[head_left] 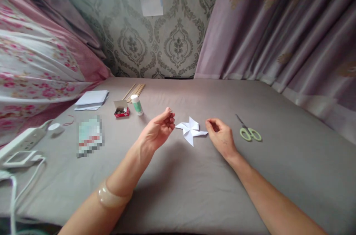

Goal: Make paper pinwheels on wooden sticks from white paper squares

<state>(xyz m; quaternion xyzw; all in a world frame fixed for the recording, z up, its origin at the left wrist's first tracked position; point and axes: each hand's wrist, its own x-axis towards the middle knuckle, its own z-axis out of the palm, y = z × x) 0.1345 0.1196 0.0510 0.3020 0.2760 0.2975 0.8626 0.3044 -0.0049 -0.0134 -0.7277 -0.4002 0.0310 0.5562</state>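
My left hand (pixel 161 128) is raised over the table, its thumb and fingers pinched together. A tiny shiny thing (pixel 171 110) shows at those fingertips, too small to name. Between my two hands is a white folded-paper pinwheel (pixel 190 129) with pointed blades. My right hand (pixel 221 135) is closed, fingers curled and thumb pressed in, right beside the pinwheel's right blade tip. Whether it grips that tip or something else is hidden. Scissors (pixel 250 133) with light green handles lie to the right of my right hand.
Left of my hands stand a glue stick (pixel 137 105) and an open red box (pixel 121 112) of small metal pieces. Behind them lie wooden sticks (pixel 136 91). Farther left are stacked white paper (pixel 92 99), a blurred packet (pixel 89 135), a white cap (pixel 55 128) and a power strip (pixel 26 142).
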